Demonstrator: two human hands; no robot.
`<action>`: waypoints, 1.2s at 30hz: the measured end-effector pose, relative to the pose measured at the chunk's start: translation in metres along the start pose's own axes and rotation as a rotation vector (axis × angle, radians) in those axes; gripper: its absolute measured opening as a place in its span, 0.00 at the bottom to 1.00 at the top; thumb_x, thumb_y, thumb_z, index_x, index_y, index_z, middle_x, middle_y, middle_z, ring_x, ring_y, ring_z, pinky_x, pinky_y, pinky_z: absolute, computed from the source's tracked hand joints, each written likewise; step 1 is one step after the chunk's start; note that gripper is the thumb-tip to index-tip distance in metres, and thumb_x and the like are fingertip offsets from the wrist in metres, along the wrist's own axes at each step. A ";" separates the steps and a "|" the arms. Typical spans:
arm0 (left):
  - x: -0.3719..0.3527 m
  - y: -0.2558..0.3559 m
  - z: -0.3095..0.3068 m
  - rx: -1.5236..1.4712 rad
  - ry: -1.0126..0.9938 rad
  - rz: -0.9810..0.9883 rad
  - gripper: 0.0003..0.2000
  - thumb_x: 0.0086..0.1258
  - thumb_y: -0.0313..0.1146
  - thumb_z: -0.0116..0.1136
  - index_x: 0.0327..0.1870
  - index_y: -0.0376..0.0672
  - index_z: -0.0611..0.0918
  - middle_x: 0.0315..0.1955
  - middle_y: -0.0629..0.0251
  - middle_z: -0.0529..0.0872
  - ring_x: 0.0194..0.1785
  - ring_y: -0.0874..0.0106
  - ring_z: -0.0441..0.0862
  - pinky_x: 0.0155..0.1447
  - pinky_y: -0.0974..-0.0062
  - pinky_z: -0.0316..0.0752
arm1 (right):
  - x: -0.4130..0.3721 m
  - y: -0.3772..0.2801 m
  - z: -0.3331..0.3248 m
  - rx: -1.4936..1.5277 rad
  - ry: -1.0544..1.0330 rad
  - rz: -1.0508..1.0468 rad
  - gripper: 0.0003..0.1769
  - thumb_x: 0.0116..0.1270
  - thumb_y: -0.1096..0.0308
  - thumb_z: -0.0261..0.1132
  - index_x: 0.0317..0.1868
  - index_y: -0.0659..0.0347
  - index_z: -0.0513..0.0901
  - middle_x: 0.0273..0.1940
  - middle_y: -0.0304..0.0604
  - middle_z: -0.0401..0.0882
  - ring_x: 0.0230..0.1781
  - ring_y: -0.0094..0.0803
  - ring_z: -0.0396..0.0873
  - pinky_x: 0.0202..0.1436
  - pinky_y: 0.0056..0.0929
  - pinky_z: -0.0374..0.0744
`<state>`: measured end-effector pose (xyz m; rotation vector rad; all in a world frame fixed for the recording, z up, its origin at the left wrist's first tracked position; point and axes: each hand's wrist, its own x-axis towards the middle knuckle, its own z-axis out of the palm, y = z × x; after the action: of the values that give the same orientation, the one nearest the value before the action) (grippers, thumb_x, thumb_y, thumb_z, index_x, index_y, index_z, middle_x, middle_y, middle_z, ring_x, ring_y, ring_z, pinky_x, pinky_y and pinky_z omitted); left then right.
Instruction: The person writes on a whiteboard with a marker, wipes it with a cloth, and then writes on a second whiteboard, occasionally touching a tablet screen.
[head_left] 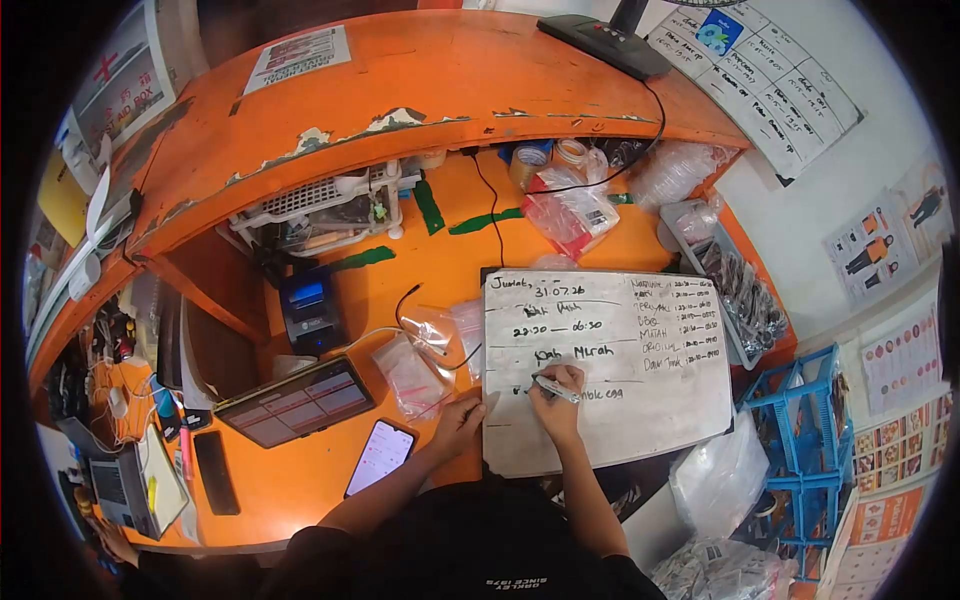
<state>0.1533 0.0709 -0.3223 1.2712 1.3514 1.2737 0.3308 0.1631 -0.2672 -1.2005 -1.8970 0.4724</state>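
Observation:
A whiteboard [640, 430] with black handwriting leans over the front of the orange desk, tilted in view. My right hand [557, 408] is closed around a marker pen [556, 388], its tip against the board's lower left writing. The hand covers part of the lowest written line. At the board's left edge my left hand [460, 425] grips the rim with its fingers curled; some fingertips are hidden. A phone [382, 457] with a lit screen lies just left of that hand, partly behind the forearm.
On the orange desk [290, 480] stand a tablet [295, 402] and a small dark card device [311, 308]. Plastic bags [410, 375] lie beside the board. A grey bin [735, 290] of packets and blue trays [800, 430] stand right. A person's hand [118, 545] shows lower left.

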 end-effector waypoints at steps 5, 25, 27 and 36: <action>0.000 0.009 -0.001 0.014 0.011 0.037 0.09 0.69 0.30 0.50 0.30 0.33 0.76 0.20 0.60 0.71 0.27 0.72 0.70 0.34 0.73 0.66 | -0.001 -0.001 0.000 0.019 -0.001 0.030 0.11 0.45 0.75 0.67 0.32 0.61 0.78 0.34 0.43 0.79 0.45 0.42 0.67 0.50 0.38 0.70; 0.000 0.004 0.001 0.015 0.021 0.037 0.11 0.70 0.31 0.49 0.27 0.34 0.74 0.17 0.64 0.67 0.24 0.77 0.65 0.30 0.75 0.63 | -0.002 0.003 0.001 0.005 -0.017 0.020 0.12 0.45 0.73 0.67 0.33 0.61 0.77 0.33 0.43 0.78 0.45 0.43 0.67 0.51 0.38 0.69; 0.000 0.006 0.000 0.038 0.027 0.057 0.11 0.70 0.31 0.50 0.28 0.34 0.74 0.17 0.65 0.67 0.24 0.77 0.64 0.30 0.75 0.63 | -0.002 0.003 0.000 0.007 -0.022 0.026 0.12 0.45 0.73 0.67 0.33 0.61 0.77 0.34 0.43 0.78 0.45 0.43 0.67 0.51 0.38 0.69; 0.002 0.006 0.001 0.071 0.046 0.104 0.13 0.71 0.31 0.48 0.23 0.36 0.72 0.16 0.66 0.69 0.22 0.75 0.68 0.29 0.75 0.64 | -0.003 0.004 0.001 0.017 -0.012 0.047 0.12 0.45 0.74 0.67 0.33 0.61 0.77 0.34 0.44 0.79 0.44 0.44 0.67 0.51 0.38 0.69</action>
<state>0.1545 0.0725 -0.3161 1.3842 1.3892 1.3432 0.3323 0.1625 -0.2717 -1.2361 -1.8741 0.5212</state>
